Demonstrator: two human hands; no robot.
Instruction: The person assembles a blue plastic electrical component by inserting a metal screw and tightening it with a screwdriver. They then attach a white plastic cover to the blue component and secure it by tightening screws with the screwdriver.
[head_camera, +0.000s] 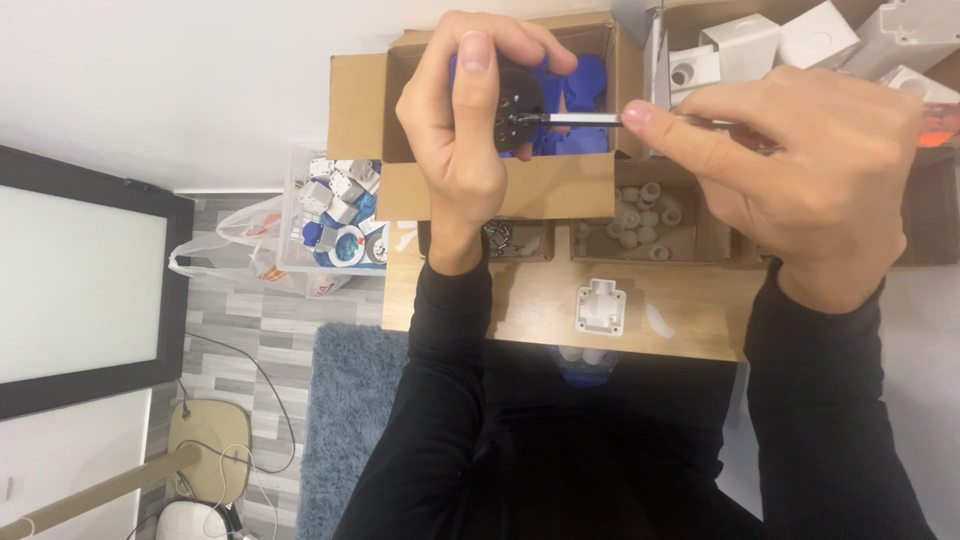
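Fingers of left hand (462, 130) gripping black plug part (515, 100); right hand (800, 165) pinching screwdriver (575, 119), tip entering part. Wooden table (530, 310) carrying white housing (601, 307) at six o'clock; cardboard box (500, 185) at twelve; grey floor (250, 320) lying at eight.

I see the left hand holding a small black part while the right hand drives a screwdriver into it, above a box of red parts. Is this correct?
Not quite: in the head view the box under the left hand holds blue parts, not red. The black part, right hand and screwdriver are as described.

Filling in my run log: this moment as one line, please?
left hand: grips black part | right hand: screwdriver tip in part | below: box of blue parts
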